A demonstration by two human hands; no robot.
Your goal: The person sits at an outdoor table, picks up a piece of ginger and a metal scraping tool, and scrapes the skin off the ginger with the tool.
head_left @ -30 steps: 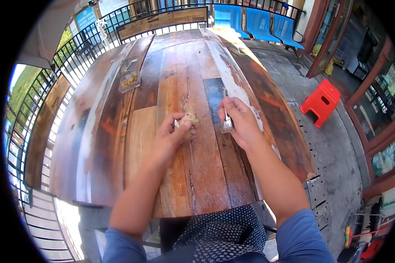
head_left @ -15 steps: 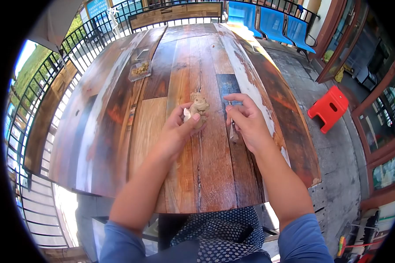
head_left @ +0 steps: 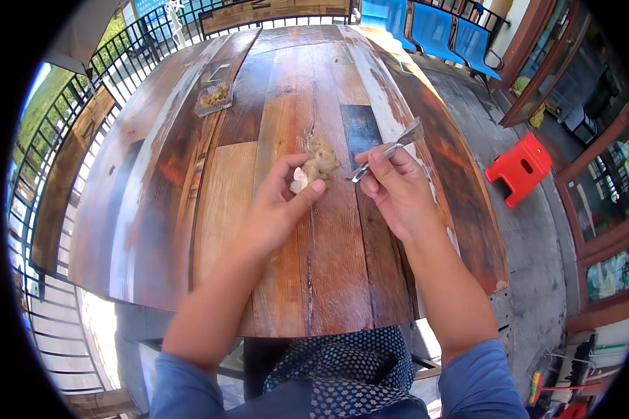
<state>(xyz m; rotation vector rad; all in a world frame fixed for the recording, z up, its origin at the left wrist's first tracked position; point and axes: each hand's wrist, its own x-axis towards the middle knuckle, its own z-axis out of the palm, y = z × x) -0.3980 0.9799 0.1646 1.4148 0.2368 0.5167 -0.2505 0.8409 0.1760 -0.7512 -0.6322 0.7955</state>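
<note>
My left hand (head_left: 279,206) is closed round a knobbly tan lump (head_left: 321,159) with a whitish piece at its near left side. Thumb and fingers grip its lower part, and its top sticks out beyond them. I cannot make out whether it is a root or a shaped figure. In my right hand (head_left: 398,188) is a slim metal tool (head_left: 397,144), pinched between thumb and fingers. One end of it, flat and widening, points up to the right; the narrower end points down left at the lump, a small gap apart from it.
Both hands are above a wooden plank table (head_left: 230,181). A clear plastic box (head_left: 214,99) with yellowish-brown pieces stands at the far left. Beyond the right edge is a red stool (head_left: 518,167). Blue chairs (head_left: 433,35) and a black railing (head_left: 119,66) lie behind.
My right hand has turned the metal tool: its wide end hung down before and now points up right. The lump stays in my left hand and has tilted a little.
</note>
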